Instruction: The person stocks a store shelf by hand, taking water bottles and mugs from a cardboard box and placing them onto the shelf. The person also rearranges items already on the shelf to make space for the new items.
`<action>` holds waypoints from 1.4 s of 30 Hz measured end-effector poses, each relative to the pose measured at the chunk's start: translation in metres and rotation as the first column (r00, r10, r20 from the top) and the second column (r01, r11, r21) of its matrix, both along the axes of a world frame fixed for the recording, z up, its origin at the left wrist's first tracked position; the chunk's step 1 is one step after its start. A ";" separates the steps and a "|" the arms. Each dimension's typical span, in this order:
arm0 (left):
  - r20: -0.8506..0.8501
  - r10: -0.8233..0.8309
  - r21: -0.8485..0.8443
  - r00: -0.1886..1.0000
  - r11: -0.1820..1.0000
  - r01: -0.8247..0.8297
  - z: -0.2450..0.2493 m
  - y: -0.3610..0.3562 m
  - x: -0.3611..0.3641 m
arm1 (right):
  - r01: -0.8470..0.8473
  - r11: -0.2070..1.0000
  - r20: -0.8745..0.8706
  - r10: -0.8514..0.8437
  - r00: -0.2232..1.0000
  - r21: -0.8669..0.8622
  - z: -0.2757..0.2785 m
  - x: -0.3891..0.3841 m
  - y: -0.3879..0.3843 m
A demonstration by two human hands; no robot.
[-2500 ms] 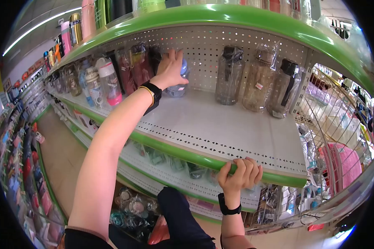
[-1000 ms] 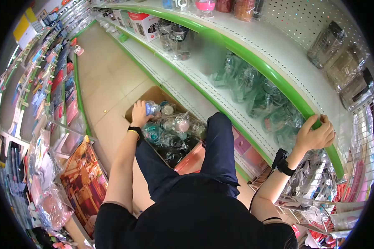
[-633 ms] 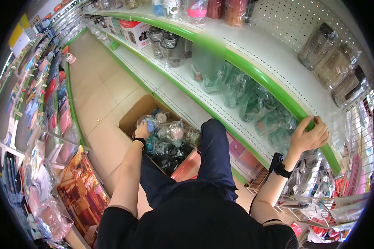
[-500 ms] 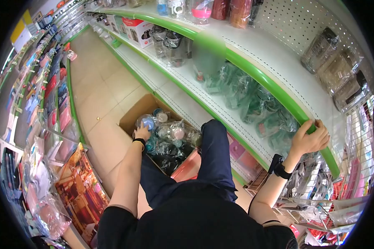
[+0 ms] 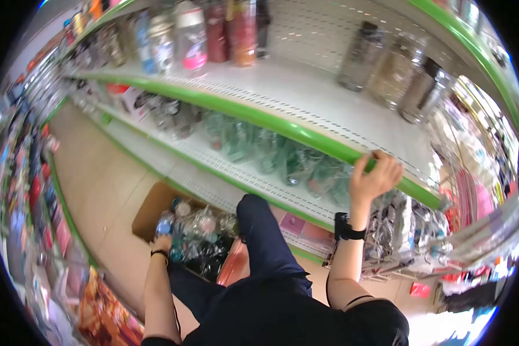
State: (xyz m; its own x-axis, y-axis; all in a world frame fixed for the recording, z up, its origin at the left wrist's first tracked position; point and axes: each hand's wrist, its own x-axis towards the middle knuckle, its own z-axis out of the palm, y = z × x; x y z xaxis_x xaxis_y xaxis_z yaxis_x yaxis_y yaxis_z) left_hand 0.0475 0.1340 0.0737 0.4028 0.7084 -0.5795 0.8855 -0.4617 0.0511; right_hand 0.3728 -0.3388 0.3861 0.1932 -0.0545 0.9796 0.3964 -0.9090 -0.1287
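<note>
My left hand [image 5: 161, 242] reaches down into a brown cardboard box [image 5: 146, 214] on the floor. Its fingers close around a plastic-wrapped bottle with a blue cap [image 5: 165, 224], though the view is blurred by motion. Several more wrapped bottles [image 5: 205, 230] fill the box. My right hand [image 5: 373, 176] grips the green front edge of the shelf [image 5: 259, 120] at about head height. Both wrists carry black bands. My knee in dark trousers [image 5: 259, 230] is beside the box.
Coloured bottles [image 5: 191, 36] and large clear bottles [image 5: 386, 72] stand on the white shelf board. Green wrapped goods [image 5: 259, 151] fill the shelf below. A wire basket of packets [image 5: 421, 230] hangs at the right. Racks of goods [image 5: 37, 190] line the aisle's left side.
I was placing a blue-capped bottle on the shelf 2.5 s ago; since then my left hand has gone down into the box. The view has now swung up and right. My right hand stays on the shelf edge.
</note>
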 end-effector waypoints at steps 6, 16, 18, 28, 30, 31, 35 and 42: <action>0.030 0.018 0.052 0.999 0.998 -0.020 0.003 -0.005 0.001 | -0.041 0.999 -0.042 0.041 0.998 0.012 0.002 -0.005 0.000; 0.310 -0.478 0.657 0.822 0.733 0.178 0.110 -0.046 0.061 | -0.039 0.998 -0.045 0.041 0.998 0.055 0.000 -0.004 0.001; 0.514 -0.580 0.728 0.632 0.685 0.037 0.130 -0.027 0.094 | -0.041 0.998 -0.050 0.043 0.998 0.053 0.001 -0.004 0.001; 0.073 -0.968 0.939 -0.242 0.148 -0.309 0.416 -0.150 0.252 | -0.048 0.994 -0.047 0.053 0.997 0.099 -0.001 -0.002 0.003; 0.031 -0.960 0.968 -0.279 0.099 -0.231 0.458 -0.191 0.283 | -0.056 0.994 -0.050 0.061 0.997 0.093 -0.002 -0.003 0.001; -0.040 -0.960 0.983 -0.278 0.012 -0.183 0.478 -0.209 0.300 | -0.066 0.994 -0.065 0.072 0.995 0.090 -0.003 -0.003 0.000; -0.081 -0.939 0.996 -0.335 -0.084 -0.004 0.519 -0.283 0.372 | -0.062 0.994 -0.071 0.068 0.995 0.087 -0.004 -0.003 0.001; 0.328 -0.907 0.944 -0.264 0.324 0.061 0.529 -0.353 0.530 | -0.093 0.995 -0.061 0.096 0.994 0.038 -0.004 -0.004 -0.005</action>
